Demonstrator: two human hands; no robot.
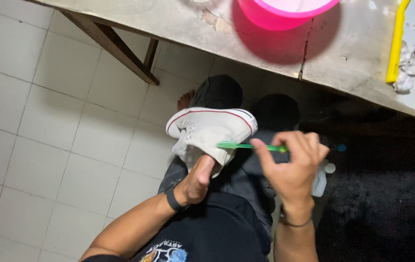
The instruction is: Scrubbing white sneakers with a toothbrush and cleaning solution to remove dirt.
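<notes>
Shoe: a white canvas high-top shoe [211,132] with a red line along its sole is held over the lap, well below the counter's near edge, its sole turned toward the counter.
Left hand: the left hand [199,180] is pushed into the shoe's opening from below; its fingers are hidden inside, so how they lie cannot be told.
Right hand: the right hand [292,167] is closed around a green toothbrush [251,146], the fingers [285,143] pinched on the handle, the bristle end laid against the shoe's side near the heel.
Counter: a worn, cracked counter [168,22] carries a pink basin [285,12] at its far edge, and a yellow strip [395,43] and crumpled white wads [413,60] toward its right corner.
Below: a white bottle [320,180] is seen just beside the right hand, partly hidden by it; a tiled floor [47,121] lies to the left.
Risk, slipping: the shoe seems to be carried only by the hidden left hand, so a hard stroke could twist it off and drop it to the floor.
Risk, bottle: the bottle could be knocked over by the right wrist, being so near.
Risk, splashing: dirty spray could be flicked onto the dark clothing by fast bristles.
</notes>
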